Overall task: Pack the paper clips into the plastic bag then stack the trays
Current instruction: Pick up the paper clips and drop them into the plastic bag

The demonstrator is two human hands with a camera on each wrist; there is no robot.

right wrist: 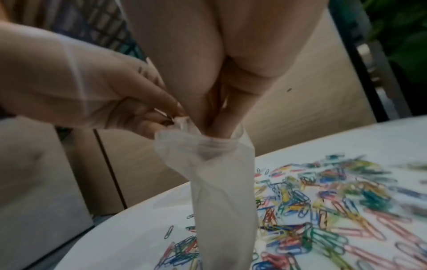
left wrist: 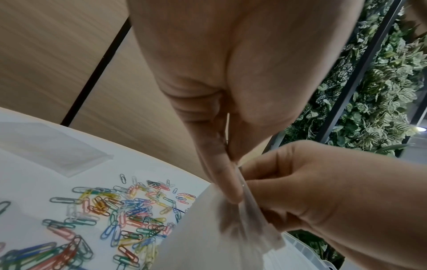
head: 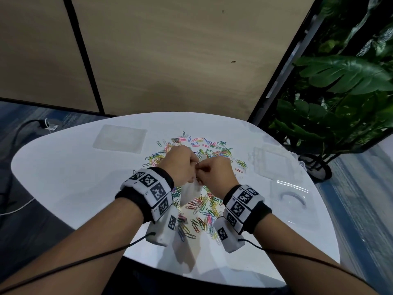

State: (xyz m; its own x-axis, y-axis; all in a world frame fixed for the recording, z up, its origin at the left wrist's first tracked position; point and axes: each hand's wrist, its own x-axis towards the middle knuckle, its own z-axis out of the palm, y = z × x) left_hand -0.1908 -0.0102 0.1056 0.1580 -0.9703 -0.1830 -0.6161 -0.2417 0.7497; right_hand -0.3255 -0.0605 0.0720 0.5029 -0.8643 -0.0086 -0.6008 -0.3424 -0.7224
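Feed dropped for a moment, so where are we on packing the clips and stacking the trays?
Nothing packed: paper clips lie loose on the table. Left hand and right hand pinch the plastic bag mouth. Clear trays sit apart, unstacked.

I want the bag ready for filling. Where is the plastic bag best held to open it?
Grip the plastic bag at its top rim from above, one wall per side, as the left hand and right hand do now. It hangs limp and narrow, so probably only the rim can be parted.
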